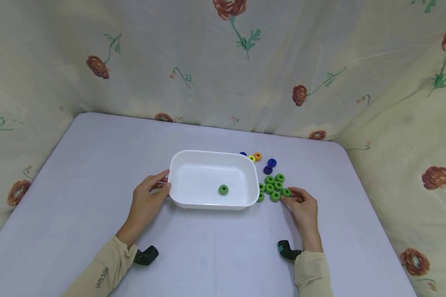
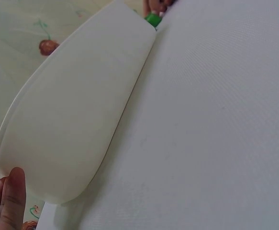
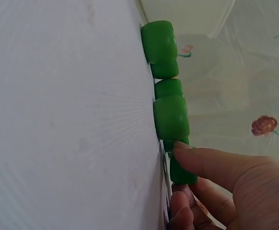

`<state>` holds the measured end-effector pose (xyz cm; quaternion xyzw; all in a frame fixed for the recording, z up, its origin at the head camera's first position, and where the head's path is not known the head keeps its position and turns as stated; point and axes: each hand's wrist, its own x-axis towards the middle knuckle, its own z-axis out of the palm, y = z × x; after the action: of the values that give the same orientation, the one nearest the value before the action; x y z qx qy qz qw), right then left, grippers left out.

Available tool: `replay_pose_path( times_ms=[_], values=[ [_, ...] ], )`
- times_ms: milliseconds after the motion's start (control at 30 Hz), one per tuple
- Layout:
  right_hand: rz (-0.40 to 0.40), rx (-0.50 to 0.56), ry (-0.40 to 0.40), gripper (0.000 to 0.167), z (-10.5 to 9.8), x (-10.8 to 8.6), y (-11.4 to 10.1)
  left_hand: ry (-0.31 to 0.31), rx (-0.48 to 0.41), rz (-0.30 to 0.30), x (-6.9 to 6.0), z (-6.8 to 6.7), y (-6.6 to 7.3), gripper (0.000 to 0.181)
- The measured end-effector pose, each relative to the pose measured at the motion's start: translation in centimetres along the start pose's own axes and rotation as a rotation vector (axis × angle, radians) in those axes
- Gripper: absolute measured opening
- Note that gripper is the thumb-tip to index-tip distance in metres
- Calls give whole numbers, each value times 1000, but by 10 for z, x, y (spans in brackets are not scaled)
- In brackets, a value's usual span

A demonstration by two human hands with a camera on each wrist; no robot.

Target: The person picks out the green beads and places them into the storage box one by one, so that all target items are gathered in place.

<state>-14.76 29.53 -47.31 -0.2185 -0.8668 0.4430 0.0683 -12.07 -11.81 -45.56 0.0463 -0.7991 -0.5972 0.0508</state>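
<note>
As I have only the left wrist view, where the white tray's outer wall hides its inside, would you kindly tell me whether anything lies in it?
Observer: Yes, one green bead lies on the floor of the white tray.
Operator: Thank you. What does the right hand have in its fingers, as I see it only at the top edge?
Observer: It pinches another green bead between thumb and fingers, at the near right edge of a cluster of green beads.
Operator: Are there other colours beside the tray?
Observer: Yes, an orange bead, a yellow bead and some blue beads lie beyond the green ones, farther from the person.
</note>
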Motion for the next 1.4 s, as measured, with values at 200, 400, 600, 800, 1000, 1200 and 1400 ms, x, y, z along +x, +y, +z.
replay_pose_path(
  times_ms=[200, 400, 600, 800, 1000, 1200, 1400],
  values=[
    [32, 17, -9, 44, -2, -1, -3, -3, 6, -1, 0, 0, 0, 45],
    [54, 50, -13, 43, -3, -1, -4, 0, 24, 2, -1, 0, 1, 45],
    [41, 40, -8, 44, -7, -4, -9, 0, 18, 8, -2, 0, 1, 44],
    [-40, -8, 48, 42, -13, -9, -22, -4, 24, 22, -1, 0, 1, 44],
    [-93, -25, 43, 41, -12, -16, -40, -1, 32, 15, -1, -1, 1, 45],
    [-160, -18, 0, 41, -9, -24, -60, -6, 29, 17, -2, -1, 1, 45],
    [-235, -4, -36, 38, -4, -30, -78, -8, 15, 21, -1, -1, 0, 45]
  ],
)
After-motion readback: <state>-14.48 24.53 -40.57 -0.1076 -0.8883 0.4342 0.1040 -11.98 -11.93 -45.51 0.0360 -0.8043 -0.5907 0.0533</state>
